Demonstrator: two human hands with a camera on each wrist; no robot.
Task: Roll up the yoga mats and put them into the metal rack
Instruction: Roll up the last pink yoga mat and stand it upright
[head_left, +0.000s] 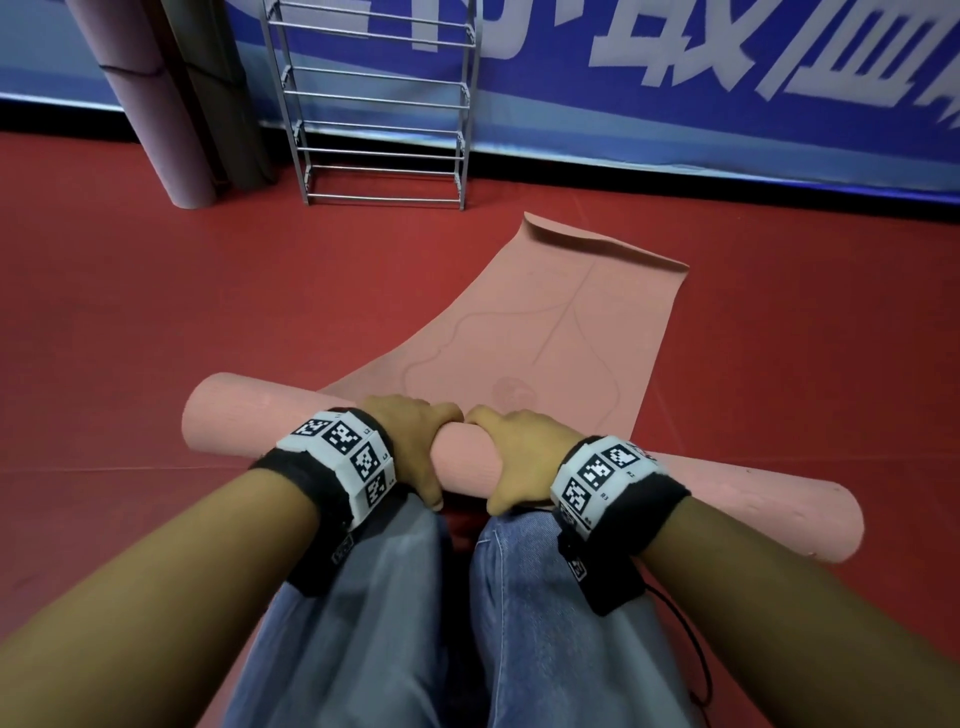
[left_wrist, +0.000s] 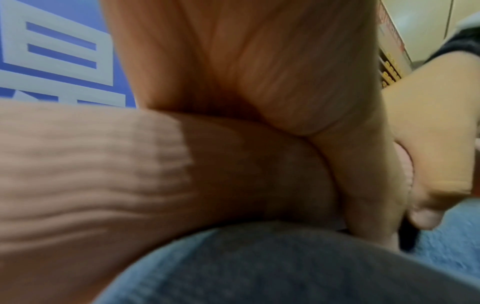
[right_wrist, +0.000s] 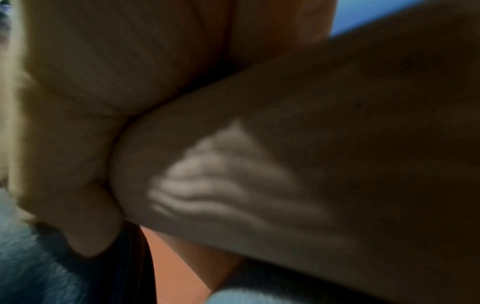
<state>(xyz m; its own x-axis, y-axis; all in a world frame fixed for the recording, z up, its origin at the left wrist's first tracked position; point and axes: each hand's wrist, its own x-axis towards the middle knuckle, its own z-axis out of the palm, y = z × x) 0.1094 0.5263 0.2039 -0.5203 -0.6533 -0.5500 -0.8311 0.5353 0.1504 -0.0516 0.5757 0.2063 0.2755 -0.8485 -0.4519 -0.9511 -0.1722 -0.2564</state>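
Both hands' fingers (head_left: 441, 415) curl out of sight behind the pink mat (head_left: 462, 457).

Floor (head_left: 156, 312): red, smooth surface. Lying on it: one pink mat (head_left: 545, 332), partly rolled, its flat end toward the rack (head_left: 384, 104). The rack stands on the floor against the banner. Beside it stands a rolled mat (head_left: 156, 104), upright.

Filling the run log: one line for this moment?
phase: rolling | left hand, right hand: grip pink mat roll | mat part unrolled | rack empty
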